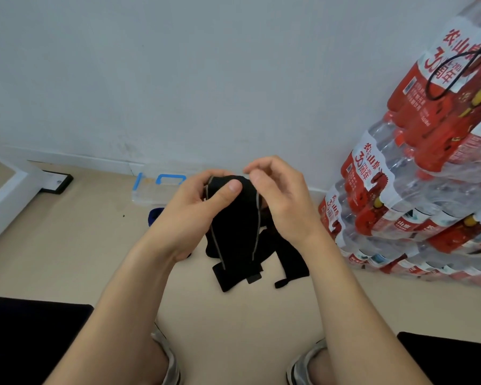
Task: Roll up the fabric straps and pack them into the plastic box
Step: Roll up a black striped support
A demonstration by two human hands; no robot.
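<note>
1. A black fabric strap [235, 234] with pale grey stitched edges is held up above the floor in front of the person, its upper end between both hands and its lower end hanging down to where more black strap material [292, 262] lies spread on the floor.
2. The left hand [195, 209] is clamped on the strap's upper left edge, its thumb pressed flat across the front of the fabric and its fingers hidden behind.
3. The right hand [278, 195] is closed on the strap's upper right corner, its fingers curled over the top; the exact pinch point is hidden.
4. A clear plastic box [153, 190] with blue latches sits on the floor just beyond the left hand, close to the wall.
5. A dark blue item [154, 215] lies on the floor just in front of the box, partly hidden by the left hand.
6. Stacked shrink-wrapped packs of water bottles [417, 173] with red labels rise against the wall at the right.
7. The floor [67, 245] is beige.
</note>
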